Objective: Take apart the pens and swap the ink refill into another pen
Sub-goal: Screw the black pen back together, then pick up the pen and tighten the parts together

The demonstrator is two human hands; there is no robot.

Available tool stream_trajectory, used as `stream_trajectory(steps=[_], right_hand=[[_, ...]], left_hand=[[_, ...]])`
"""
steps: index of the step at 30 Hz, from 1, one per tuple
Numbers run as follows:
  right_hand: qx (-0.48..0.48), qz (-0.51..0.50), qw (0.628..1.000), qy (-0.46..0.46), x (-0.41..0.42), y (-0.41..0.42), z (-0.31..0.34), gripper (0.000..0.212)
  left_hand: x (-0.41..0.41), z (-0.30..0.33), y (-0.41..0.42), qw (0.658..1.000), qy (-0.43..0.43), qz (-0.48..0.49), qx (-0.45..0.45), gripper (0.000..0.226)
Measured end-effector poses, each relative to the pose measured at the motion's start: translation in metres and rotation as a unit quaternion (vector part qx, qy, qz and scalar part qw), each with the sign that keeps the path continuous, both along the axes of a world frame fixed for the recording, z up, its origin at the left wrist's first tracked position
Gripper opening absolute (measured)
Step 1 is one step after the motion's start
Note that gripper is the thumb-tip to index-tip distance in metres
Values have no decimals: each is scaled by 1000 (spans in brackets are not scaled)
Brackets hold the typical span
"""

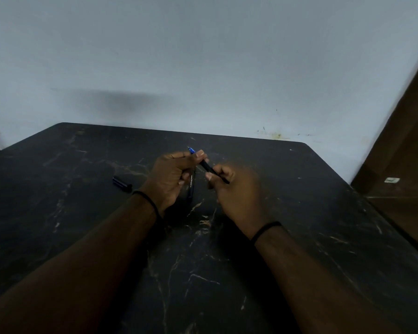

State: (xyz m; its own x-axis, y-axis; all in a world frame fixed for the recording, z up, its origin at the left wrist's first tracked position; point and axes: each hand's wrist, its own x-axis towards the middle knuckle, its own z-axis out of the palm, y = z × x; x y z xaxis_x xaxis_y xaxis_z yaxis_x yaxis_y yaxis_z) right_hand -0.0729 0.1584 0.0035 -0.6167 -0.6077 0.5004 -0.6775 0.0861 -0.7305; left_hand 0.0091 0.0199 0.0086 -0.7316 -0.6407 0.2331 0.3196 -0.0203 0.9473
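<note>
Both hands, the left hand (pixel 171 175) and the right hand (pixel 234 189), gripped a dark pen (pixel 209 168) with curled fingers above the black marbled worktop (pixel 299 213). A pen cap (pixel 122 184) lay left of them on the worktop. Behind stood a pale wall (pixel 203 56), with a brown door (pixel 405 153) at right.

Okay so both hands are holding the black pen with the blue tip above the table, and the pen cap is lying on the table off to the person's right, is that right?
Not quite. The head view shows the pen cap lying on the table to the person's left, beyond the left hand, not the right. The rest stands: the left hand and right hand both hold the black pen with the blue tip above the table.
</note>
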Motion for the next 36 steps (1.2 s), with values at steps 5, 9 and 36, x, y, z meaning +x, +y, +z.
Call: stream_trajectory(steps=[5,9,36], right_hand=[[-24,108,972,-205,7,4,7,12],[-38,131,960,-245,8,7,9,16],[-4,33,999,-4,-1,0,-4,33]], left_hand=[[3,8,4,1000,13,-18,13,15],[8,9,6,999,-14,-6,-32,23],[25,1,-32,661,-519,293,-455,30]])
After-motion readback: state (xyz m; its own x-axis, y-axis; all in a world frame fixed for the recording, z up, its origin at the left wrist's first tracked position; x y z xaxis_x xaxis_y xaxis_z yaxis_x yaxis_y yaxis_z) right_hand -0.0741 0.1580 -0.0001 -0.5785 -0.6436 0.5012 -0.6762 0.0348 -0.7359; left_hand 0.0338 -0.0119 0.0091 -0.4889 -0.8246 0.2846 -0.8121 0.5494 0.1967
